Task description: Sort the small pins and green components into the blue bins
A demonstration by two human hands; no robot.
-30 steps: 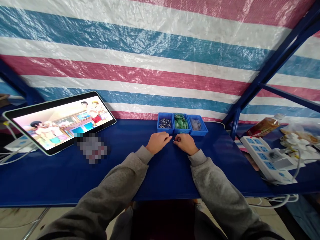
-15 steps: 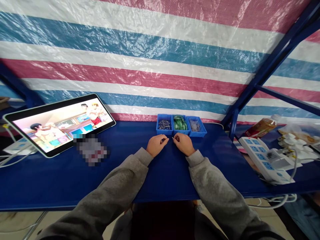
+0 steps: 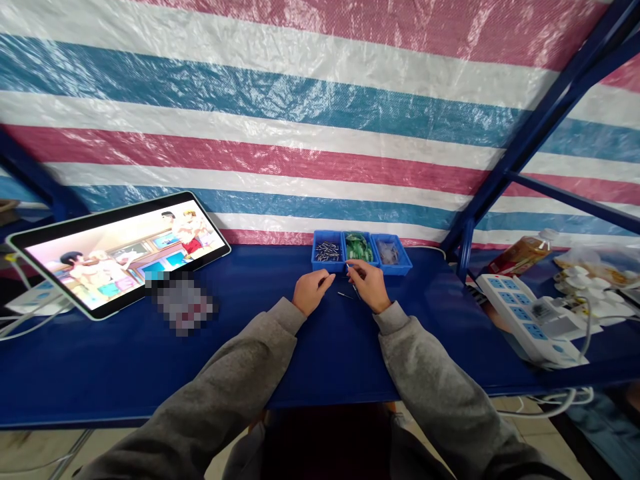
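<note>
Three blue bins stand side by side at the back of the blue table: the left bin (image 3: 327, 267) has small metal pieces (image 3: 329, 251), the middle one green items (image 3: 359, 246), the right one (image 3: 395, 268) clear, greyish pieces (image 3: 387, 253). My left hand (image 3: 313, 292) is closed in front of the left bin, thumb against finger; whatever it holds is too small to make out. Close by, my right hand (image 3: 370, 285) pinches a small whitish piece (image 3: 349, 267) at the middle bin's front edge. A thin metal piece (image 3: 345, 295) lies on the table between my hands.
A tablet (image 3: 125, 253) leans at the left, with a blurred packet (image 3: 186, 305) before it. On the right are a power strip (image 3: 520, 310), a drink bottle (image 3: 523, 253) and white plugs (image 3: 583, 287). A blue frame post (image 3: 466, 243) rises behind the table's right part.
My right hand has changed its finger pose, with the fingertips lifted slightly towards the middle bin. A thin metal piece now shows on the table between my hands. The view has shifted slightly.
</note>
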